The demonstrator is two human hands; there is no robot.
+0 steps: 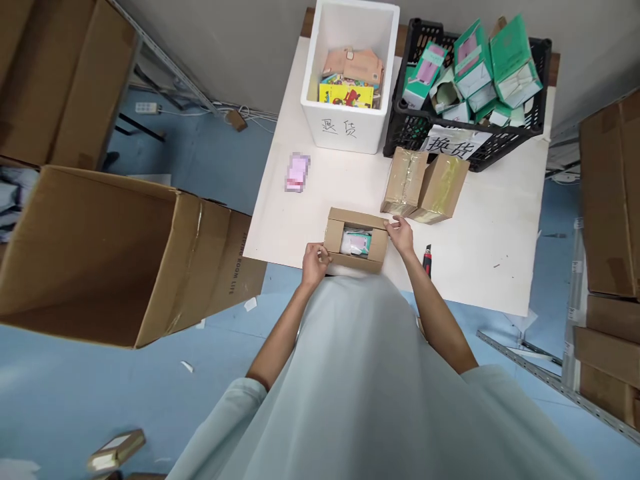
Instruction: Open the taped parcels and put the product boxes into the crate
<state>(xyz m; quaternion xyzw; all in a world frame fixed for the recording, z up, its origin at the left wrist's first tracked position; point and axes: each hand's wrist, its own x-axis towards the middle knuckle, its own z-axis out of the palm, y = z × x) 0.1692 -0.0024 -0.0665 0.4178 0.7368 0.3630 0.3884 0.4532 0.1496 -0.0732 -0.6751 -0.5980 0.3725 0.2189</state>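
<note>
A small cardboard box lies near the front edge of the white table, its flaps partly folded inward around a central opening. Through that gap shows a green, pink and white package, partly covered by clear plastic. Curled at the box's lower left corner, my left hand grips the cardboard edge. My right hand pinches the flap at the upper right corner. Just right of the box is a red and black utility knife, touched by neither hand.
Two taped cartons stand behind my right hand. Farther back are a white foam bin with booklets and a black crate of green boxes. A blurred pink item lies left. A large open carton stands beside the table.
</note>
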